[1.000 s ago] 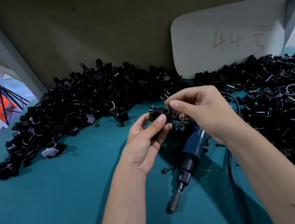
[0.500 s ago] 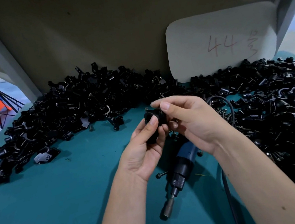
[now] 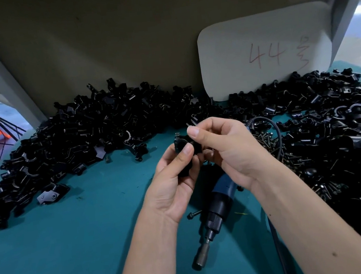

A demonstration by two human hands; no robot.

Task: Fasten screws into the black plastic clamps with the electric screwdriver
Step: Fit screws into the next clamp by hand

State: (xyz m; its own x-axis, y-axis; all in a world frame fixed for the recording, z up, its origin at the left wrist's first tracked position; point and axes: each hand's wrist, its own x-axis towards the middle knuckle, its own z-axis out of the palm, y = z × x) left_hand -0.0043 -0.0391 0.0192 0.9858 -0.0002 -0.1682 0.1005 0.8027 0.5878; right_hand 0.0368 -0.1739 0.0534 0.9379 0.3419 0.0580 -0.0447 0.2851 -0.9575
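My left hand (image 3: pixel 175 180) grips a black plastic clamp (image 3: pixel 182 142) above the teal table, thumb pressed on its front. My right hand (image 3: pixel 225 147) is closed at the clamp's right side, with thin screws (image 3: pixel 192 120) sticking up from behind its index finger. The blue electric screwdriver (image 3: pixel 217 209) lies on the table under my hands, bit pointing toward me, and neither hand touches it. A single black screw (image 3: pixel 193 214) lies just left of the screwdriver.
Heaps of black clamps (image 3: pixel 80 137) run along the back wall and down the right side (image 3: pixel 342 141). Loose screws (image 3: pixel 268 142) lie beside the screwdriver's black cord (image 3: pixel 275 130). A white card marked "44" (image 3: pixel 264 53) leans on the wall. Bare teal table (image 3: pixel 64 251) spreads front left.
Both hands drew closer together around the clamp and the left hand turned it more upright. The view shifted slightly; the screwdriver stayed on the table.
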